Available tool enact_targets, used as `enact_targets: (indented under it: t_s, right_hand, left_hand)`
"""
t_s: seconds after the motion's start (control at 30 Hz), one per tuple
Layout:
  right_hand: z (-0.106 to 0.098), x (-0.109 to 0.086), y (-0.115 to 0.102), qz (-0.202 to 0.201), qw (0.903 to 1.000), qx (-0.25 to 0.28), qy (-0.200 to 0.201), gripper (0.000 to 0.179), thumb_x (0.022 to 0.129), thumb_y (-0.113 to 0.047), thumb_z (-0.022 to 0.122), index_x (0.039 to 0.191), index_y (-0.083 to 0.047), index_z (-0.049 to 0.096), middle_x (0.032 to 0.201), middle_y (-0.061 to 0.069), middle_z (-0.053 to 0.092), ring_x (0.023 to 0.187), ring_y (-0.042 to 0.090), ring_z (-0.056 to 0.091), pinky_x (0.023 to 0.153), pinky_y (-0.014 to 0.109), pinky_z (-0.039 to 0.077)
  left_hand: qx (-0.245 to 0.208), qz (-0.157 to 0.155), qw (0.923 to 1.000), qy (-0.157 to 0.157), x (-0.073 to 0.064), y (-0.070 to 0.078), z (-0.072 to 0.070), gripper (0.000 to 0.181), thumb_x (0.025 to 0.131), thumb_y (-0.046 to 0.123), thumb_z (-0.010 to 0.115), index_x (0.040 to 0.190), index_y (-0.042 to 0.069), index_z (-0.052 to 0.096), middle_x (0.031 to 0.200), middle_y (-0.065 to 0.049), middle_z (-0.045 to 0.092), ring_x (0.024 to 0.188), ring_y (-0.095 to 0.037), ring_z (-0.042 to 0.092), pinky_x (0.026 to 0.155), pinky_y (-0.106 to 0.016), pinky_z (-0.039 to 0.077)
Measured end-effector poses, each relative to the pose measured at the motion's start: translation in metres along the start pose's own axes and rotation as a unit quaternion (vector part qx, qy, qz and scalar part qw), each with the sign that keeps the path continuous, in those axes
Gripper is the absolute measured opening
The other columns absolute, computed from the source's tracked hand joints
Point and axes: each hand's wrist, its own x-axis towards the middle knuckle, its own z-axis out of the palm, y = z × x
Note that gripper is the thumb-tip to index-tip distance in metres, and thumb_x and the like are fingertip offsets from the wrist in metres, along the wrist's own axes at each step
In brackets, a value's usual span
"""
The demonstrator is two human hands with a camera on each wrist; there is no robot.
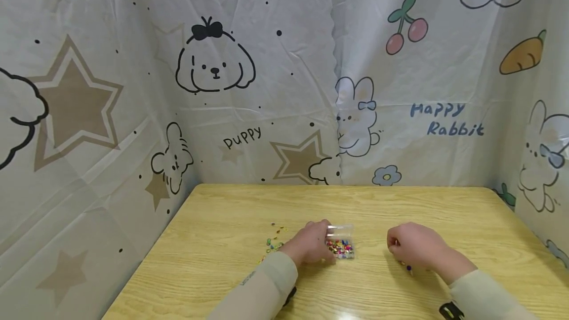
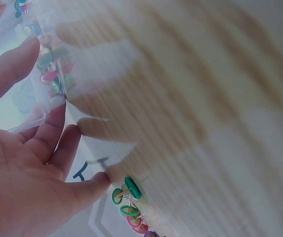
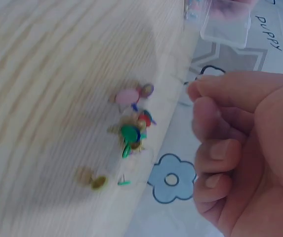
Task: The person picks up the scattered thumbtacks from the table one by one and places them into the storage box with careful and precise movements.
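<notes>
My left hand (image 1: 313, 243) grips the left side of a clear plastic box (image 2: 45, 106), thumb on one side and fingers on the other. Colourful thumbtacks (image 1: 341, 249) fill the box's lower part, and its transparent lid (image 1: 340, 231) stands raised at the back. To the right, apart from the box, my right hand (image 1: 418, 245) hovers over the table with its fingers curled in and thumb close to the index finger (image 3: 210, 111). Nothing shows between them. Just below it lies a small cluster of thumbtacks (image 3: 130, 133), green, pink, red and gold.
More loose thumbtacks (image 2: 129, 210) lie scattered left of the box, beside my left hand. The wood-grain table (image 1: 231, 206) ends at the back against a white printed cloth (image 1: 289, 63), which also hangs along both sides.
</notes>
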Motion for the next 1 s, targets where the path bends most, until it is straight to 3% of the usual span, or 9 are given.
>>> enact_targets:
  t_s: [0.13, 0.3, 0.73, 1.0]
  right_hand:
    - [-0.001, -0.005, 0.006, 0.017, 0.9996, 0.002, -0.024, 0.022, 0.081, -0.005, 0.066, 0.071, -0.021, 0.057, 0.065, -0.009, 0.052, 0.059, 0.012, 0.047, 0.058, 0.035, 0.039]
    - [0.002, -0.007, 0.008, 0.025, 0.9991, -0.007, -0.035, 0.023, 0.077, -0.005, 0.069, 0.069, -0.022, 0.055, 0.065, -0.009, 0.051, 0.061, 0.013, 0.048, 0.058, 0.035, 0.039]
    - [0.012, -0.006, 0.013, 0.011, 0.9996, -0.027, -0.006, 0.027, 0.084, -0.007, 0.066, 0.067, -0.021, 0.051, 0.062, -0.007, 0.047, 0.057, 0.013, 0.044, 0.055, 0.034, 0.036]
    - [0.002, -0.007, 0.019, 0.025, 0.9993, -0.015, -0.024, 0.021, 0.087, -0.009, 0.066, 0.075, -0.022, 0.057, 0.069, -0.009, 0.052, 0.063, 0.013, 0.047, 0.059, 0.036, 0.041]
  left_hand:
    - [0.000, 0.000, 1.0000, -0.001, 0.000, 0.000, 0.000, 0.076, 0.071, 0.028, 0.094, 0.136, 0.015, 0.056, 0.113, 0.001, 0.058, 0.102, -0.016, 0.055, 0.092, -0.038, 0.049]
    - [0.002, -0.001, 1.0000, -0.002, 0.000, 0.000, -0.001, 0.076, 0.072, 0.029, 0.094, 0.136, 0.015, 0.056, 0.115, 0.002, 0.058, 0.104, -0.016, 0.055, 0.093, -0.038, 0.049]
    - [-0.006, -0.009, 0.9999, -0.002, 0.000, 0.001, 0.000, 0.076, 0.070, 0.029, 0.094, 0.135, 0.015, 0.056, 0.114, 0.002, 0.058, 0.103, -0.016, 0.055, 0.095, -0.040, 0.049]
    - [-0.004, -0.007, 1.0000, 0.000, 0.000, 0.000, 0.000, 0.077, 0.071, 0.029, 0.094, 0.135, 0.014, 0.056, 0.112, 0.002, 0.057, 0.100, -0.015, 0.055, 0.093, -0.038, 0.050]
